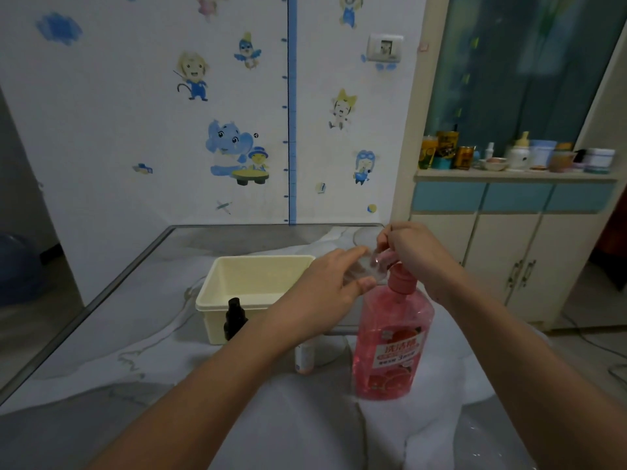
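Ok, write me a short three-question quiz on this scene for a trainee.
1. True or false: the pink bottle stands inside the cream tub.
2. Which thing stands against the tub's near wall? A) a black spray bottle B) a red mug C) a spoon
3. Fill in: the left hand and the right hand both hold a small clear piece at the pink bottle's ____.

Key: 1 false; 2 A; 3 pump.

dim, bluish indoor light, soft focus, wide-angle bending at edges
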`<action>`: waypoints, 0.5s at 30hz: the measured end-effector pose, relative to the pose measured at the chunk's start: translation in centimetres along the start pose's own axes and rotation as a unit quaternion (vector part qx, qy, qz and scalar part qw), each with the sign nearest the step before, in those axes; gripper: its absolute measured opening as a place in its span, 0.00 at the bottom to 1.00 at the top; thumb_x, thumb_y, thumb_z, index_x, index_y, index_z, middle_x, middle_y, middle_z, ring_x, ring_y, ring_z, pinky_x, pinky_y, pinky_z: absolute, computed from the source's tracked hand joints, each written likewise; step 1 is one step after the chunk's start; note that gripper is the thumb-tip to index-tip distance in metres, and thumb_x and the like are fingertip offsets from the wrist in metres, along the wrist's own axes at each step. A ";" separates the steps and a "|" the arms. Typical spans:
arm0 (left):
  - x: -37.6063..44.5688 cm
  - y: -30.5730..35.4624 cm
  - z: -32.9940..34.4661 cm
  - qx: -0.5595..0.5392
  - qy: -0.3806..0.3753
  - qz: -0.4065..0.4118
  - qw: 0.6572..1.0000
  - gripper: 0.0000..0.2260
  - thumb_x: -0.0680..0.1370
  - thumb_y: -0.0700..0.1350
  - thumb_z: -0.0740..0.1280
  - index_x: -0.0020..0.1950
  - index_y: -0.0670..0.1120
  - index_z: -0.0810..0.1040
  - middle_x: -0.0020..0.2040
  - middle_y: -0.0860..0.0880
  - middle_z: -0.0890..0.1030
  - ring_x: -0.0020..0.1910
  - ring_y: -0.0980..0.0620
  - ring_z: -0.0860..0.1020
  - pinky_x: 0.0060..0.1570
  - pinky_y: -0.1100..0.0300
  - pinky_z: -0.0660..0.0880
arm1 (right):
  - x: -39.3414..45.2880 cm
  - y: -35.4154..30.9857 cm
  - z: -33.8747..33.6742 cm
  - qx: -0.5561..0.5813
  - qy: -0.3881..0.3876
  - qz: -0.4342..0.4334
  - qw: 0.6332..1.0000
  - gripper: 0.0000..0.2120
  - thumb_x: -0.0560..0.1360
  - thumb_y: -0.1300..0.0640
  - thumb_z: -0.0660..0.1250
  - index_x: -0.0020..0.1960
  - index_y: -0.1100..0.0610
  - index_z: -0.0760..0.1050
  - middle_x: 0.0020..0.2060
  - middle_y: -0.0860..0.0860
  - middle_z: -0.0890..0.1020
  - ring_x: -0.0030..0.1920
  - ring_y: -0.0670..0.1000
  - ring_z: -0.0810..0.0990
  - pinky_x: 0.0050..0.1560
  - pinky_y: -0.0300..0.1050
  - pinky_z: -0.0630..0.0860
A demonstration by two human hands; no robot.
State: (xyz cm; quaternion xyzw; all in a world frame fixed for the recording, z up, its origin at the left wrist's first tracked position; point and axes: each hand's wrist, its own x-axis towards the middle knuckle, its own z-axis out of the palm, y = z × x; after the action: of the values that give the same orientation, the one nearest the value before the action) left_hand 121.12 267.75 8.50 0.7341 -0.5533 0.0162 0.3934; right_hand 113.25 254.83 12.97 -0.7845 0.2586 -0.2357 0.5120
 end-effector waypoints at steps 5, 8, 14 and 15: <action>-0.3 -0.5 0.5 -0.011 0.003 -0.004 1.000 0.21 0.79 0.50 0.65 0.72 0.48 0.69 0.60 0.48 0.77 0.58 0.53 0.74 0.56 0.66 0.67 | 0.6 1.1 0.5 0.029 0.023 -0.018 0.999 0.13 0.77 0.64 0.56 0.36 0.57 0.71 0.16 0.45 0.75 0.17 0.41 0.72 0.21 0.32 0.70; -0.4 -0.9 0.9 -0.023 0.007 -0.010 1.000 0.21 0.79 0.49 0.65 0.71 0.48 0.70 0.60 0.48 0.77 0.58 0.52 0.75 0.59 0.62 0.69 | 0.5 1.6 0.8 0.057 0.039 -0.009 0.998 0.12 0.77 0.63 0.56 0.36 0.57 0.71 0.16 0.44 0.74 0.17 0.39 0.72 0.21 0.31 0.69; -0.1 -0.4 0.5 -0.020 -0.001 -0.003 1.000 0.20 0.79 0.48 0.66 0.71 0.48 0.71 0.59 0.49 0.77 0.53 0.57 0.74 0.48 0.80 0.65 | 0.3 1.1 0.0 0.034 0.014 -0.001 0.999 0.12 0.77 0.64 0.57 0.36 0.57 0.71 0.17 0.44 0.75 0.18 0.39 0.72 0.21 0.30 0.69; 0.0 -0.2 0.2 -0.018 -0.001 -0.001 1.000 0.20 0.79 0.48 0.66 0.71 0.48 0.70 0.59 0.49 0.77 0.53 0.57 0.73 0.47 0.81 0.63 | 0.3 0.6 -0.1 0.026 0.009 -0.002 1.000 0.12 0.77 0.64 0.57 0.36 0.57 0.71 0.17 0.44 0.75 0.18 0.40 0.73 0.23 0.32 0.70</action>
State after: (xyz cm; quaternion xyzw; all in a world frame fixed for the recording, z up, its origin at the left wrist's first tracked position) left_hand 121.25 267.61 8.25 0.7273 -0.5533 0.0053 0.4061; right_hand 113.29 254.35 12.44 -0.7695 0.2550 -0.2505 0.5292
